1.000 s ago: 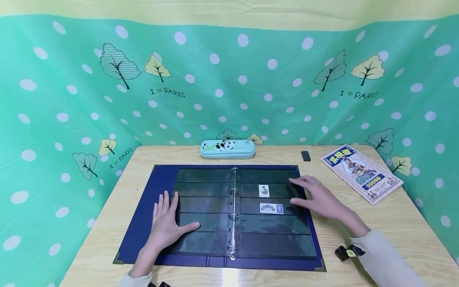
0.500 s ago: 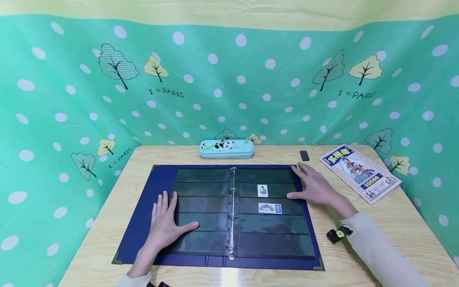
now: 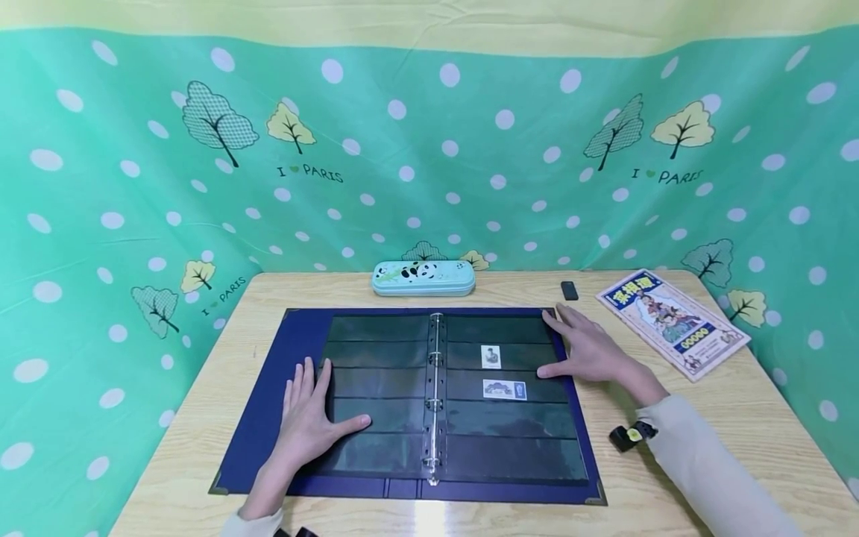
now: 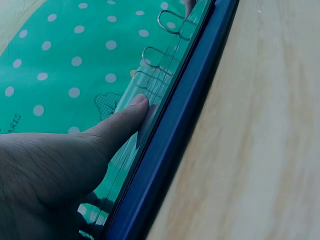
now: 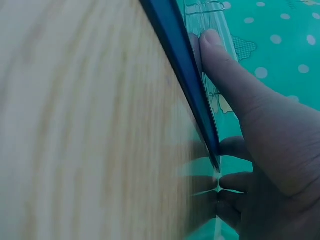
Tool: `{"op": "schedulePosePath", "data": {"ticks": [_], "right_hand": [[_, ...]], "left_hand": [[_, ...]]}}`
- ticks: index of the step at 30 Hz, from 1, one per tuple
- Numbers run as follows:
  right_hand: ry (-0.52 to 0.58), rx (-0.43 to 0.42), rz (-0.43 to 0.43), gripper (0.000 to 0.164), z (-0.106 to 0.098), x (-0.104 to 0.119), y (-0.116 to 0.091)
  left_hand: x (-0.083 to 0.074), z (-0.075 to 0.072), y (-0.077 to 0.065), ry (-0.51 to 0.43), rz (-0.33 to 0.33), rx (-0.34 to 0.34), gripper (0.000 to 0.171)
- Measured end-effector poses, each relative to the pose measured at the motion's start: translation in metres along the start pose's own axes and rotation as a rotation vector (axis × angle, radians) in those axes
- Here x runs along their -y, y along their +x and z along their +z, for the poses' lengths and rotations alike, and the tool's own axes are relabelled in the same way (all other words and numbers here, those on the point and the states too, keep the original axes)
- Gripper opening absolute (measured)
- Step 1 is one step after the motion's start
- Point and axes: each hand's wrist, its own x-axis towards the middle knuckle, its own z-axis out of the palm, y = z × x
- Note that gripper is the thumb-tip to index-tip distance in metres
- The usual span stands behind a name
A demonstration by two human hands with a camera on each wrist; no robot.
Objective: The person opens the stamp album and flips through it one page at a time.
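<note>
A navy ring-bound stamp album [image 3: 265, 425] lies open on the table, with black pocket pages on both sides of its metal rings [image 3: 435, 404]. Two stamps show on the right page: a small upright portrait stamp [image 3: 491, 357] and, just below it, a wider stamp [image 3: 505, 390]. My left hand [image 3: 305, 429] rests with spread fingers on the left page's outer side; its thumb [image 4: 127, 117] lies on the glossy sheet. At the upper right edge is my right hand [image 3: 590, 349], its thumb [image 5: 225, 65] on the page and its fingertips by the album's corner.
Behind the album stands a light-blue panda pencil tin [image 3: 424, 279]. A small black object [image 3: 569, 291] and a colourful printed booklet [image 3: 673, 324] lie at the back right of the wooden table [image 3: 711, 447]. A green dotted cloth [image 3: 362, 201] hangs around the back and sides.
My right hand has moved from above the right page's side slightly up and onto the album's upper right edge, its fingers now at the corner. The left hand stays where it was.
</note>
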Motion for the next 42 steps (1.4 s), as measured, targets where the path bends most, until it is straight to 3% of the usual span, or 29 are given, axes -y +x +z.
{"op": "schedulePosePath", "data": {"ticks": [17,24,33,42], "right_hand": [[-0.027,-0.064,-0.081,0.091,-0.003,0.018,-0.002],[0.124,-0.026,-0.080,0.092,0.005,0.018,-0.002],[0.247,-0.058,-0.057,0.101,0.006,0.014,-0.013],[0.367,-0.039,-0.097,0.083,0.005,0.016,-0.046]], "left_hand": [[0.003,0.000,0.000,0.010,-0.008,-0.003,0.139],[0.003,0.000,-0.001,0.008,-0.009,-0.002,0.139],[0.003,0.000,-0.001,0.005,-0.008,-0.004,0.140],[0.001,0.002,0.000,-0.003,-0.004,-0.003,0.139]]}}
